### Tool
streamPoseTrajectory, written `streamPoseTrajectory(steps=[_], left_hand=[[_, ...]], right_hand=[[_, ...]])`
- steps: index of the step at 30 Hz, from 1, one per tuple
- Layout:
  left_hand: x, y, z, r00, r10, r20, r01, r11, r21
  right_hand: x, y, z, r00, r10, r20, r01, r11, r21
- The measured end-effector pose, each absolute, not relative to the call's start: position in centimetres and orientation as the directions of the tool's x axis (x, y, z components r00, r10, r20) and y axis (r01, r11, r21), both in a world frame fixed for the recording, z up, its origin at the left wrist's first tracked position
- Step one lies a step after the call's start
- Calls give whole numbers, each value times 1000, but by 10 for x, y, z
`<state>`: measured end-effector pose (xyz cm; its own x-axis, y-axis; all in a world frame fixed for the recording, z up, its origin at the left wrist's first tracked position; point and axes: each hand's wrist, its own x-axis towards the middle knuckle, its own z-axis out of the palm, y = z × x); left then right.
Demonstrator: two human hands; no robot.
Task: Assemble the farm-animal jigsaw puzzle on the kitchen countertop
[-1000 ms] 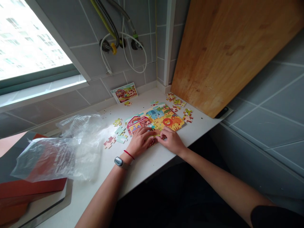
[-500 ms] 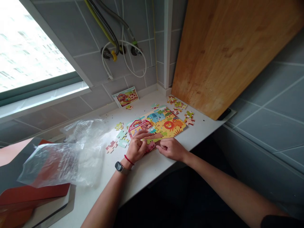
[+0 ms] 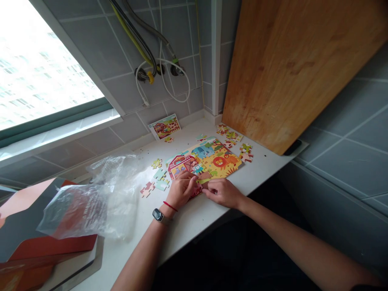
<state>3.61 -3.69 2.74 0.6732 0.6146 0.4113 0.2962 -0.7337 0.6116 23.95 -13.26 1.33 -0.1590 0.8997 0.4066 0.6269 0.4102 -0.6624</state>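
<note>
A partly assembled jigsaw puzzle [image 3: 226,161] with a red barn, a blue elephant and lions lies on the white counter. My left hand [image 3: 182,188] rests on its near left part, fingers bent and thumb drawn in against them. Opposite it, my right hand [image 3: 222,192] is curled closed at the puzzle's near edge. Between both hands shows a pink puzzle piece [image 3: 198,189], which the fingers of each hand touch and partly cover. Left of the puzzle lie loose pink pieces [image 3: 147,189] and pale green pieces [image 3: 160,180].
A picture card [image 3: 165,127] leans on the tiled wall. More loose pieces [image 3: 232,135] lie beyond the puzzle, near a wooden board [image 3: 291,68]. Clear plastic bag [image 3: 106,206] and an orange-grey box [image 3: 36,218] occupy the left side. Hoses and a white cable [image 3: 188,83] hang above.
My left hand's extended fingers have bent and its thumb has moved in toward the pink piece. My right hand stays curled at the near edge. The whole view has shifted slightly.
</note>
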Motion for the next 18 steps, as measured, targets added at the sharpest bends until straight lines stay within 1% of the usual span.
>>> streamPoseTrajectory(steps=[5,13,18], left_hand=[[35,-37,30,717,585,380,281,-740,610],[36,-37,29,720,580,381,277,-744,608],[36,-36,29,724,576,379,280,-748,602]], right_hand=[[239,-133,15,-171,903,394,633,408,-658],[240,-131,9,-183,902,392,653,409,-637],[239,-132,13,-175,903,393,654,405,-639]])
